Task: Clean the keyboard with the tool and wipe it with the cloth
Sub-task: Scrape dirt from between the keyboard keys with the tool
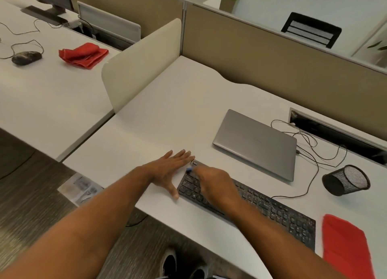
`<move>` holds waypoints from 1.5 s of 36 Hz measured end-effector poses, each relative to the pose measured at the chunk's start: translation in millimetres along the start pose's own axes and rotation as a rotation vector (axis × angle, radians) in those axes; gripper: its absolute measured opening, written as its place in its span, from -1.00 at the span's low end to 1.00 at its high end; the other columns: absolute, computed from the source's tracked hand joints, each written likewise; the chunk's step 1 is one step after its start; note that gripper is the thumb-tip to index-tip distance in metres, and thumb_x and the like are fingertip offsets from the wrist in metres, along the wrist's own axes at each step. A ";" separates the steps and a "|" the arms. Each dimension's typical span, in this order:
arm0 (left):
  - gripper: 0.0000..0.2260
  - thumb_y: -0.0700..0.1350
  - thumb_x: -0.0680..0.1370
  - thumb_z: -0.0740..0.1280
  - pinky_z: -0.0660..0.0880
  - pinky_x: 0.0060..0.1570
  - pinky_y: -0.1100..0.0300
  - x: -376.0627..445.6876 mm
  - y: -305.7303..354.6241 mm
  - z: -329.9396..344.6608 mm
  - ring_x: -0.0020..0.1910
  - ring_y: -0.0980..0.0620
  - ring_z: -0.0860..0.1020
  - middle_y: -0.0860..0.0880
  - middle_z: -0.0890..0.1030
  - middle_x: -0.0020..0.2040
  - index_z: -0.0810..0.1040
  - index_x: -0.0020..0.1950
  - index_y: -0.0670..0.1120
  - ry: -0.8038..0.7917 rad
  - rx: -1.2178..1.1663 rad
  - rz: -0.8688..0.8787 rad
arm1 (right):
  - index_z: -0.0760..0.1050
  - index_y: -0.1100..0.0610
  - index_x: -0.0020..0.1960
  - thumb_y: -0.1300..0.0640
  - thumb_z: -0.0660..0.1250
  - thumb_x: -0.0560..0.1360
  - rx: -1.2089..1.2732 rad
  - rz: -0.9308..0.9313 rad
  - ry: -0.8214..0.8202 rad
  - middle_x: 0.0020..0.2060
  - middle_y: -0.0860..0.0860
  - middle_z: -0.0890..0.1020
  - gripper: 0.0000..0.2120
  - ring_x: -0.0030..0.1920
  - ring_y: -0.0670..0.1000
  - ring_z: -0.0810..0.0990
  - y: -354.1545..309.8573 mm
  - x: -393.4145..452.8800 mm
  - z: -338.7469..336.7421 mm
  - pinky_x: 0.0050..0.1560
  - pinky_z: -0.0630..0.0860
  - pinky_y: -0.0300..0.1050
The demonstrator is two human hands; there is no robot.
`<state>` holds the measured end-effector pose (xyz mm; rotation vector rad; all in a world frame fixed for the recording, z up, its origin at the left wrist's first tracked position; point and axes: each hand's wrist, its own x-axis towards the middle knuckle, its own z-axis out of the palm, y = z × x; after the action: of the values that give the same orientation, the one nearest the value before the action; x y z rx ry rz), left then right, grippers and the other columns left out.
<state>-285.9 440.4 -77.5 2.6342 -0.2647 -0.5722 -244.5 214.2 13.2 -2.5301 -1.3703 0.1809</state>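
Meanwhile, the left hand [167, 172] lies flat, fingers straight, on the bench [159, 119] beside the keyboard [261, 203]; the right hand [213, 180] grips a blue-tipped tool [189, 170] over its far-left keys. Short, light strokes would serve best. The red cloth [345, 247] waits right of the right hand.

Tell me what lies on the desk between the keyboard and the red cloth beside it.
Nothing. In the head view, only a narrow strip of bare white desk separates the keyboard from the red cloth lying off its far right end.

arms: bare, no sleeves | wrists: nothing worn | shoes [168, 264]: dark, white soles
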 end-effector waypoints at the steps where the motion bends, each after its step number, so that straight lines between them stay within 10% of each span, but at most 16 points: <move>1: 0.32 0.47 0.27 0.53 -0.45 0.54 -0.04 -0.3 0.2 0.1 0.59 0.12 -0.43 0.07 -0.35 0.66 -0.38 0.65 0.16 -0.001 0.006 -0.003 | 0.51 0.00 0.36 0.19 0.28 0.62 -0.004 -0.036 -0.018 0.01 0.00 0.70 -0.67 -0.07 0.06 0.68 -3.5 -4.1 3.0 -0.10 0.62 -0.08; 15: 0.34 0.46 0.25 0.54 -0.39 0.54 -0.06 0.3 7.1 -3.1 0.60 0.08 -0.42 0.10 -0.37 0.65 -0.40 0.63 0.20 -0.041 0.043 -0.086 | 0.56 -0.01 0.31 0.16 0.30 0.64 0.285 0.085 0.021 0.14 -0.01 0.68 -0.73 0.02 0.01 0.66 -5.3 -48.4 14.9 0.03 0.63 -0.07; 24: 0.33 0.50 0.25 0.51 -0.36 0.58 -0.12 -0.6 9.9 -2.0 0.61 0.04 -0.39 0.09 -0.35 0.66 -0.41 0.63 0.19 -0.044 0.055 -0.090 | 0.57 -0.05 0.16 0.08 0.21 0.69 0.471 0.316 0.073 -0.14 -0.14 0.59 -0.83 -0.29 -0.14 0.49 6.8 -56.3 17.2 -0.31 0.38 -0.29; 48: 0.40 0.63 0.20 0.40 -0.33 0.60 -0.17 8.9 -9.9 6.0 0.62 0.04 -0.40 -0.02 -0.23 0.70 -0.37 0.67 0.01 0.080 0.046 0.148 | 0.48 0.03 0.39 0.28 0.29 0.57 0.000 0.315 0.078 0.09 0.02 0.69 -0.59 0.03 0.09 0.66 -26.8 14.1 7.2 0.02 0.61 0.01; 54: 0.38 0.68 0.20 0.33 -0.34 0.60 -0.13 9.8 -13.1 8.2 0.62 0.07 -0.40 0.01 -0.24 0.70 -0.34 0.67 0.00 0.094 0.059 0.156 | 0.53 0.04 0.17 0.24 0.40 0.52 -0.026 0.272 -0.005 -0.05 -0.01 0.68 -0.75 -0.09 0.03 0.66 -43.5 -0.7 20.5 -0.10 0.63 -0.07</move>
<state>-279.4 446.3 -93.6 2.6576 -0.4601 -0.3937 -284.6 239.7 5.8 -2.7311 -1.0306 0.2206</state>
